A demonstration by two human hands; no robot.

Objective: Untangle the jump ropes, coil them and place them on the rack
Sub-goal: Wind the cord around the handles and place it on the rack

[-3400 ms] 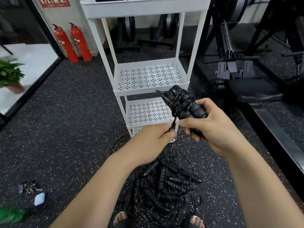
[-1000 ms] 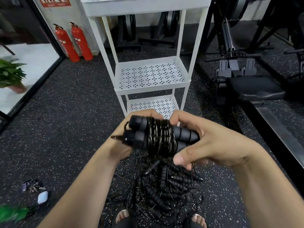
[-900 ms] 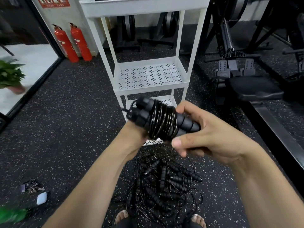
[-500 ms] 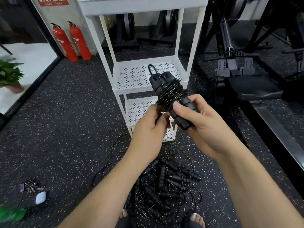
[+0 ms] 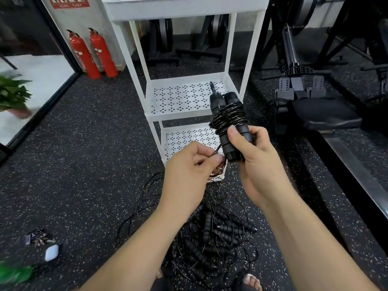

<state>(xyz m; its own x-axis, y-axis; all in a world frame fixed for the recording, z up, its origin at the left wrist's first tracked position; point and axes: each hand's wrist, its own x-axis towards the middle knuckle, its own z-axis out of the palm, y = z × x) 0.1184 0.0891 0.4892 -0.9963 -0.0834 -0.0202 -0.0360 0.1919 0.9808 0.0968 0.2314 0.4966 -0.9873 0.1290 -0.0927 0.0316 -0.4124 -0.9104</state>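
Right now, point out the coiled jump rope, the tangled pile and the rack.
coiled jump rope [image 5: 228,118]: head view, wound cord.
tangled pile [image 5: 207,225]: head view, a handle.
rack [image 5: 180,97]: head view, middle shelf.

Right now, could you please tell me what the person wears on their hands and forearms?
Nothing visible: the left hand and right hand are bare, with no gloves, watch or bracelet, and the left forearm and right forearm show no sleeves in view.
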